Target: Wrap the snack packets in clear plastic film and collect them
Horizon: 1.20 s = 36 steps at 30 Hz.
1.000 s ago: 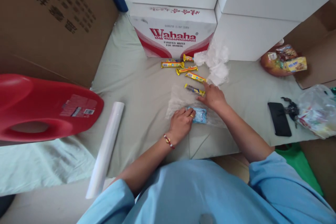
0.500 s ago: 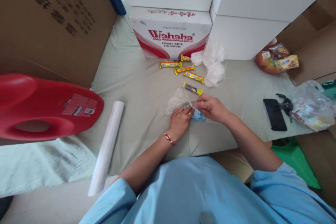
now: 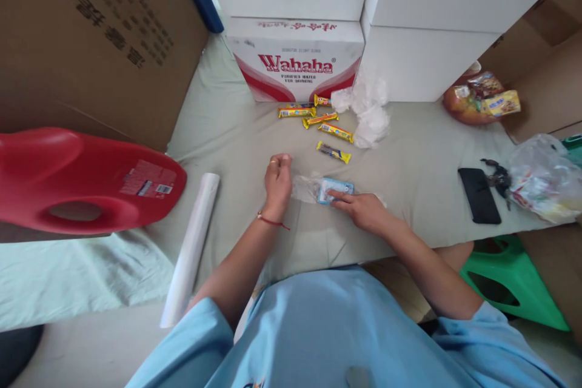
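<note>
A small blue packet lies on the cloth-covered table, inside or on a clear plastic bag that spreads out to both sides. My right hand rests over the packet's lower edge, its outstretched fingers pressing on top. To the left, my left hand is closed, fingers bunched together, at the crumpled end of the plastic bag; its fingertips partly hide the grip. Just beyond the packet is a yellow-ended snack bar. Several more yellow-wrapped snack bars lie farther back.
Crumpled clear plastic bags lie before the Wahaha carton. A white roll and a red jug are on the left. On the right are a black phone, a filled plastic bag and a green stool.
My left hand has left the packet and moved left, and the plastic now stretches that way. My right hand has gone from pinching near the packet to pressing on it. The packet shows more fully.
</note>
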Available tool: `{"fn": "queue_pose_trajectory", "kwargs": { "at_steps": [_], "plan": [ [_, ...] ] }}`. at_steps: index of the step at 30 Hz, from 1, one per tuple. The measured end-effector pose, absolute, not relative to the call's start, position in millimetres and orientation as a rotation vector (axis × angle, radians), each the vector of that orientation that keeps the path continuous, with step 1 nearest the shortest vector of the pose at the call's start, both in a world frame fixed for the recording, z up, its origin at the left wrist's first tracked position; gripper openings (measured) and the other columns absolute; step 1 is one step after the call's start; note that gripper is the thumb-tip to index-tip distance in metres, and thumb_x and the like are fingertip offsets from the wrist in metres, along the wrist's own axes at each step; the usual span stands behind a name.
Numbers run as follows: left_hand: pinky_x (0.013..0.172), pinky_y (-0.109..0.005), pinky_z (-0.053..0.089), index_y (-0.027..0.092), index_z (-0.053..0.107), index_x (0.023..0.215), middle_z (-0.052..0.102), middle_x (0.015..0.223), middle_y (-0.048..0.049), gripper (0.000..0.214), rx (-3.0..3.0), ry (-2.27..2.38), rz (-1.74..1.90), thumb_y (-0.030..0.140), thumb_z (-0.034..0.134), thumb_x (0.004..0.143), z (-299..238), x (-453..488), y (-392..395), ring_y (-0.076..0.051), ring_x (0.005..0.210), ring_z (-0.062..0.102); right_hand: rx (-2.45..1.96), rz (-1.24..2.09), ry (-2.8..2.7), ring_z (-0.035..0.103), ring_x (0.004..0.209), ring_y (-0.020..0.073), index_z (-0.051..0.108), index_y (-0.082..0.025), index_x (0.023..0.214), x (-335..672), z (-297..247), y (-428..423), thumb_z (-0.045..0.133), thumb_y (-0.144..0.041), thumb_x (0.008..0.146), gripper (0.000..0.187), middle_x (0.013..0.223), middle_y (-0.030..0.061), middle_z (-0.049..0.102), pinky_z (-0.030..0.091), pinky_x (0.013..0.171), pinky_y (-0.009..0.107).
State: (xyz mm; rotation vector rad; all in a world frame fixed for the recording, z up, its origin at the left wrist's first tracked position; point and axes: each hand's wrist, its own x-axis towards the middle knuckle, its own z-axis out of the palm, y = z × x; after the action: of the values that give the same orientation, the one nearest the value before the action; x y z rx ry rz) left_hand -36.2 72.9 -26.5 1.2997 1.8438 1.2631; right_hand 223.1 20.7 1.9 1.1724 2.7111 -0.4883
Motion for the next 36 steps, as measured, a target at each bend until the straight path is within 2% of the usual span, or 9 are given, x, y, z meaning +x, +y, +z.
{"fn": "queue_pose_trajectory", "kwargs": {
  "at_steps": [4, 7, 10, 12, 18, 24, 28, 33, 36],
  "plan": [
    [0.108, -0.040, 0.049, 0.020, 0.074, 0.100, 0.078, 0.111, -0.0117, 0.064, 1.455, 1.775, 0.955, 0.063, 0.026, 0.107, -7.1, -10.8, 106.6, -0.027, 0.116, 0.070, 1.134, -0.485, 2.670, 0.075, 0.116, 0.0244, 0.067, -0.031, 0.146, 218.2, 12.1, 21.8, 0.039, -0.011, 0.104, 0.054, 0.169, -0.0029, 0.043, 0.061, 0.089, 0.035],
    [0.108, -0.043, 0.048, 0.020, 0.076, 0.109, 0.074, 0.123, -0.0148, 0.049, 1.743, 1.737, 0.540, 0.064, 0.060, 0.094, 2.2, 4.8, 114.7, -0.034, 0.124, 0.066, 1.135, -0.527, 2.660, 0.073, 0.122, 0.0261, 0.067, -0.032, 0.146, 218.0, 14.7, 21.0, 0.039, -0.012, 0.105, 0.053, 0.169, -0.0048, 0.043, 0.060, 0.093, 0.035],
    [0.102, -0.040, 0.051, 0.020, 0.067, 0.133, 0.067, 0.136, -0.0172, 0.061, 2.012, 1.598, 0.268, 0.037, 0.080, 0.076, 4.2, 0.1, 102.2, -0.034, 0.123, 0.065, 1.194, -0.618, 2.689, 0.072, 0.124, 0.0263, 0.068, -0.034, 0.145, 222.4, 10.2, 20.2, 0.043, -0.012, 0.104, 0.053, 0.167, -0.0065, 0.045, 0.060, 0.097, 0.036],
    [0.090, -0.035, 0.052, 0.018, 0.064, 0.136, 0.070, 0.127, -0.0157, 0.064, 2.013, 1.591, 0.205, 0.023, 0.075, 0.073, 3.5, -15.4, 88.9, -0.030, 0.109, 0.069, 1.245, -0.708, 2.723, 0.071, 0.127, 0.0249, 0.069, -0.036, 0.144, 227.6, 4.5, 20.2, 0.046, -0.010, 0.101, 0.055, 0.167, -0.0074, 0.047, 0.059, 0.100, 0.036],
    [0.064, -0.027, 0.042, 0.019, 0.068, 0.083, 0.061, 0.068, 0.0015, 0.010, 1.818, 1.671, 0.341, 0.023, 0.059, 0.082, 10.0, -47.1, 53.3, -0.016, 0.065, 0.057, 1.257, -0.909, 2.827, 0.066, 0.135, 0.0216, 0.072, -0.037, 0.140, 236.9, -8.6, 23.4, 0.051, -0.004, 0.093, 0.060, 0.165, -0.0081, 0.050, 0.058, 0.104, 0.035],
    [0.080, -0.031, 0.053, 0.019, 0.075, 0.098, 0.071, 0.093, -0.0057, 0.024, 1.954, 1.489, 0.692, 0.013, 0.056, 0.085, 5.2, 19.6, 19.9, -0.019, 0.084, 0.066, 1.210, -1.036, 2.916, 0.072, 0.124, 0.0245, 0.078, -0.027, 0.127, 235.8, -15.5, 29.5, 0.054, -0.005, 0.089, 0.051, 0.153, 0.0056, 0.064, 0.058, 0.104, 0.039],
    [0.096, -0.038, 0.055, 0.020, 0.069, 0.136, 0.069, 0.128, -0.0117, 0.048, 2.145, 1.398, 0.578, 0.011, 0.053, 0.091, -9.8, 50.5, 6.2, -0.025, 0.113, 0.066, 1.109, -1.524, 2.994, 0.067, 0.130, 0.0247, 0.079, -0.021, 0.123, 256.3, -16.3, 31.3, 0.058, -0.019, 0.096, 0.034, 0.138, 0.0113, 0.071, 0.053, 0.110, 0.040],
    [0.100, -0.043, 0.051, 0.023, 0.047, 0.160, 0.064, 0.145, -0.0127, 0.062, 2.404, 1.406, 0.378, 0.012, 0.050, 0.098, -24.2, 58.9, -7.9, -0.028, 0.129, 0.058, 1.607, -2.106, 2.612, 0.073, 0.088, 0.0174, 0.080, -0.025, 0.114, 277.2, -20.3, 14.0, 0.061, -0.046, 0.101, 0.031, 0.120, 0.0072, 0.076, 0.060, 0.081, 0.032],
    [0.097, -0.044, 0.049, 0.023, 0.046, 0.160, 0.062, 0.147, -0.0138, 0.058, 2.481, 1.422, 0.331, 0.016, 0.047, 0.103, -29.0, 62.3, -11.6, -0.029, 0.130, 0.056, 2.076, -1.975, 2.528, 0.069, 0.078, 0.0179, 0.080, -0.024, 0.111, 274.5, -24.3, -2.8, 0.060, -0.048, 0.099, 0.033, 0.105, 0.0059, 0.077, 0.058, 0.075, 0.033]
  ]
}}
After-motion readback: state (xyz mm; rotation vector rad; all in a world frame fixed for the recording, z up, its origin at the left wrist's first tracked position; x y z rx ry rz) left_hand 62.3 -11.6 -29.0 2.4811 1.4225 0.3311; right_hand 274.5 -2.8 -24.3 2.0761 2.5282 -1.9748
